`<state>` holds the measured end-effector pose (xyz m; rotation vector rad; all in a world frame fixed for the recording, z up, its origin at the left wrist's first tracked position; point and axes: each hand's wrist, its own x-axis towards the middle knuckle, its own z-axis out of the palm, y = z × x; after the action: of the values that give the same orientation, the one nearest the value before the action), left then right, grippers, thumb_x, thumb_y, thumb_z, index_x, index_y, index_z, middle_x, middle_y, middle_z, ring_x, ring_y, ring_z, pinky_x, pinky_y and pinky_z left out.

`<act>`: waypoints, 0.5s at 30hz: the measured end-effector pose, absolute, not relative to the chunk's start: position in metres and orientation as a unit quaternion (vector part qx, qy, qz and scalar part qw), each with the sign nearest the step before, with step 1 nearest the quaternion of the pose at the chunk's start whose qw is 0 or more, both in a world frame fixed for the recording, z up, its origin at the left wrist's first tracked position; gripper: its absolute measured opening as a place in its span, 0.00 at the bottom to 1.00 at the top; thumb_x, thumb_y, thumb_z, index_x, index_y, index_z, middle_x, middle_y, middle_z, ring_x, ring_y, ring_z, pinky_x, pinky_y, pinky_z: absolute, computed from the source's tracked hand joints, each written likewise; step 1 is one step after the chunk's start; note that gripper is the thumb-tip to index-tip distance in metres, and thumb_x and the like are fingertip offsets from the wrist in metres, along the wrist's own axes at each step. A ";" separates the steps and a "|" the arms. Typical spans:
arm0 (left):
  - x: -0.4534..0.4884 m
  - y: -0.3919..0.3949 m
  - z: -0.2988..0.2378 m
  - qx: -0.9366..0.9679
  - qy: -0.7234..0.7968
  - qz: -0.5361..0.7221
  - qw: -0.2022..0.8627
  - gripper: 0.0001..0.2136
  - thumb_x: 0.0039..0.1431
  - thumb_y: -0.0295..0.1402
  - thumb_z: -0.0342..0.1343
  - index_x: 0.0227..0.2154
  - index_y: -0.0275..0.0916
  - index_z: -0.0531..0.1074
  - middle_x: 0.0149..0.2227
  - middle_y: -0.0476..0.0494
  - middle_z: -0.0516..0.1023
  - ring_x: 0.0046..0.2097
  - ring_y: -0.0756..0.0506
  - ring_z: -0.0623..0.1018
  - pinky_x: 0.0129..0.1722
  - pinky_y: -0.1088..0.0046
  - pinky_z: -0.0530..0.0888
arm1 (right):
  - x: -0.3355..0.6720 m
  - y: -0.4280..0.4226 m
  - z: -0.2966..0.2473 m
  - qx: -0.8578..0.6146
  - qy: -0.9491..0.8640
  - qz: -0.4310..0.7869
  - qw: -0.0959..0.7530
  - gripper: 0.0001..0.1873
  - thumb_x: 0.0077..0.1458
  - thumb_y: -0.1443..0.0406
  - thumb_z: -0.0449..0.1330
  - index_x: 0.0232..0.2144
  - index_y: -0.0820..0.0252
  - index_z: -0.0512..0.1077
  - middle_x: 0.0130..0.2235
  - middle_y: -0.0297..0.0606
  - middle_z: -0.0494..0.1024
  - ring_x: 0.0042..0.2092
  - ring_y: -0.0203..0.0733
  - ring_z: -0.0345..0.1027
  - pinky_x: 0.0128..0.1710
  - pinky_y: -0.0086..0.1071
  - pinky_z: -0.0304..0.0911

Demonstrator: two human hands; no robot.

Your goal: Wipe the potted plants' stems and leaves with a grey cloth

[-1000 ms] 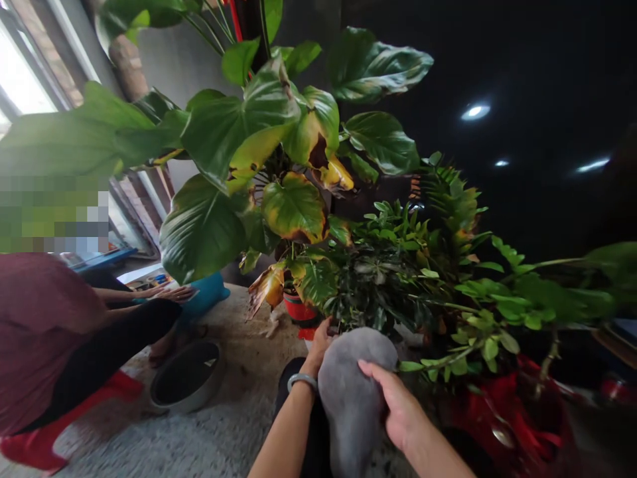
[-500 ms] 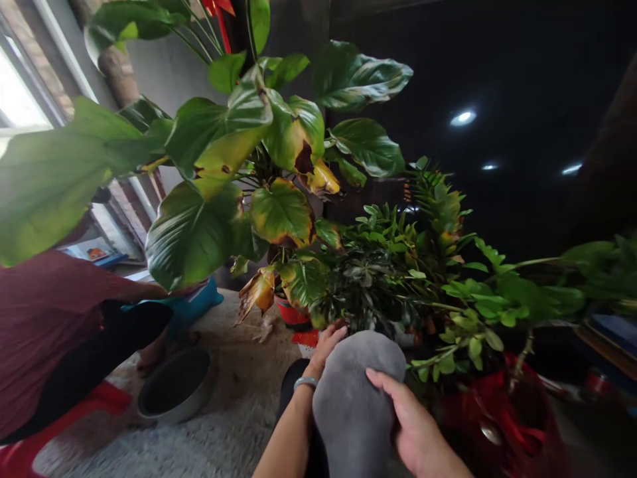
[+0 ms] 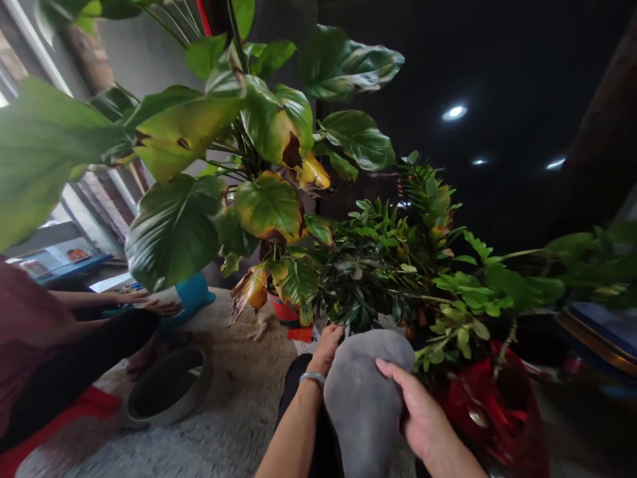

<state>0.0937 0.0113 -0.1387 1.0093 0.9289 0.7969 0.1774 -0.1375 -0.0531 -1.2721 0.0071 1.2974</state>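
A grey, soft-looking, sole-shaped piece stands in front of me over my lap, broad at the top and narrower below. My right hand grips its right side, with the thumb on the near face and the other fingers hidden behind it. My left hand is beside its upper left edge, fingers curled in a pinch. A small pale bit shows at those fingertips, too small to name. A pale bangle circles the left wrist.
A large leafy plant in a red pot and bushy plants stand ahead. At right is a red-wrapped pot. A grey basin rests on the floor at left, near a seated person with both hands over something blue.
My left fingers have curled from a looser spread into a pinch. The grey piece and my right hand have shifted slightly right in view. The seated person's hands have come into sight.
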 end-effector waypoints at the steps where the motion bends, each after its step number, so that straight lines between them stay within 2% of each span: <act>1: 0.093 0.011 -0.138 0.456 0.428 0.352 0.696 0.13 0.42 0.40 0.64 0.15 0.39 0.70 0.16 0.51 0.67 0.26 0.48 0.68 0.30 0.71 0.67 | 0.180 -0.139 -0.048 -0.551 -0.002 0.553 0.625 0.17 0.23 0.61 0.72 0.21 0.58 0.74 0.23 0.41 0.81 0.39 0.57 0.77 0.40 0.44 0.73; 4: 0.091 0.008 -0.136 0.462 0.431 0.340 0.696 0.14 0.43 0.40 0.61 0.13 0.40 0.66 0.14 0.53 0.63 0.22 0.51 0.62 0.25 0.73 0.64 | 0.202 -0.123 -0.014 -0.514 -0.027 0.456 0.726 0.18 0.26 0.63 0.72 0.27 0.57 0.77 0.27 0.36 0.83 0.38 0.52 0.77 0.41 0.41 0.72; 6: 0.090 0.005 -0.135 0.469 0.419 0.332 0.703 0.13 0.44 0.40 0.60 0.13 0.40 0.66 0.15 0.53 0.64 0.21 0.51 0.62 0.23 0.74 0.63 | 0.220 -0.104 0.005 -0.475 -0.035 0.373 0.796 0.18 0.29 0.66 0.70 0.30 0.55 0.77 0.30 0.31 0.83 0.40 0.48 0.77 0.44 0.38 0.72; 8: 0.090 0.005 -0.136 0.473 0.421 0.325 0.702 0.12 0.45 0.38 0.58 0.14 0.40 0.66 0.15 0.52 0.66 0.21 0.51 0.64 0.23 0.74 0.63 | 0.228 -0.090 0.007 -0.449 -0.013 0.357 0.819 0.16 0.31 0.68 0.68 0.29 0.53 0.75 0.31 0.28 0.83 0.42 0.45 0.76 0.45 0.37 0.72; 11: 0.089 0.009 -0.140 0.470 0.469 0.338 0.667 0.12 0.46 0.36 0.58 0.14 0.40 0.65 0.14 0.54 0.63 0.20 0.52 0.62 0.22 0.75 0.60 | 0.213 -0.096 -0.020 -0.460 0.064 0.449 0.763 0.12 0.34 0.69 0.66 0.27 0.53 0.74 0.27 0.31 0.82 0.41 0.48 0.77 0.43 0.40 0.73; 15: 0.083 0.015 -0.141 0.484 0.496 0.336 0.638 0.14 0.45 0.32 0.60 0.11 0.39 0.64 0.13 0.55 0.60 0.21 0.52 0.60 0.23 0.74 0.58 | 0.183 -0.133 -0.046 -0.498 0.124 0.575 0.638 0.11 0.32 0.66 0.69 0.24 0.57 0.75 0.26 0.43 0.83 0.41 0.57 0.78 0.41 0.45 0.74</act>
<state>0.0830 0.0146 -0.1408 1.1057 1.1322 0.7663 0.1828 -0.1328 -0.0463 -1.1359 0.2831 1.3127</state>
